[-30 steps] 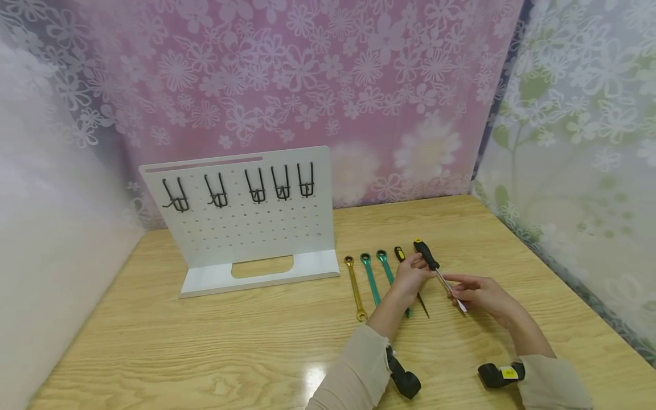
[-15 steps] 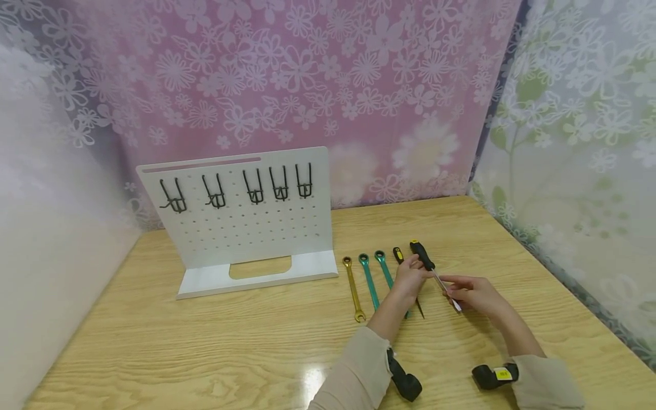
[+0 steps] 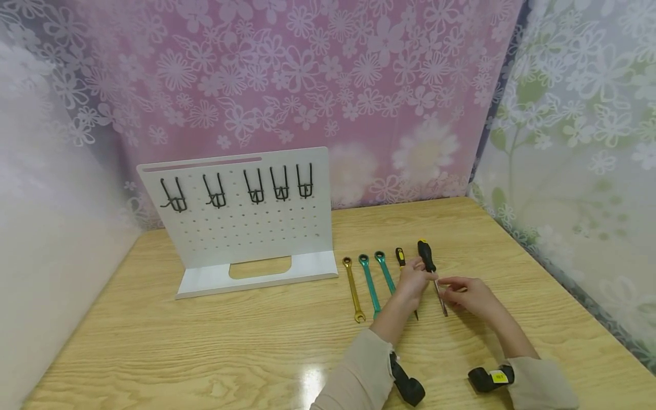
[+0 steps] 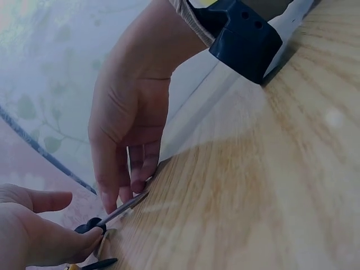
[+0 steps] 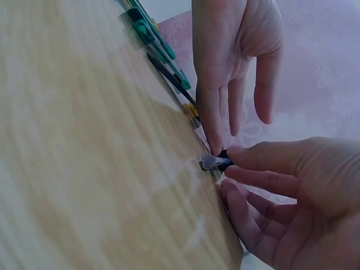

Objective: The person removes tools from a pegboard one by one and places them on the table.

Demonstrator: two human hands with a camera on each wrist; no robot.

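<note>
A black-handled flathead screwdriver (image 3: 425, 250) with a yellow end lies at the right of the tool row, its shaft pointing toward me. My left hand (image 3: 413, 283) is at the base of its handle; in the left wrist view a fingertip touches there and the thumb stands apart. The fingertips of my right hand (image 3: 468, 297) meet the shaft from the right, fairly straight in the left wrist view. A slimmer black-and-yellow tool (image 3: 401, 256), partly hidden by my left hand, lies just left. Two green ratchet wrenches (image 3: 369, 282) and a gold one (image 3: 353, 287) lie farther left.
A white pegboard stand (image 3: 256, 228) with several black wire hooks (image 3: 256, 188) stands on the wooden table (image 3: 205, 341), left of the tools. Patterned curtains (image 3: 307, 85) enclose the table at the back and sides.
The screwdriver has turned: its tip has swung left, so it lies closer to parallel with the other tools. My right hand has moved slightly left; my left hand has shifted little.
</note>
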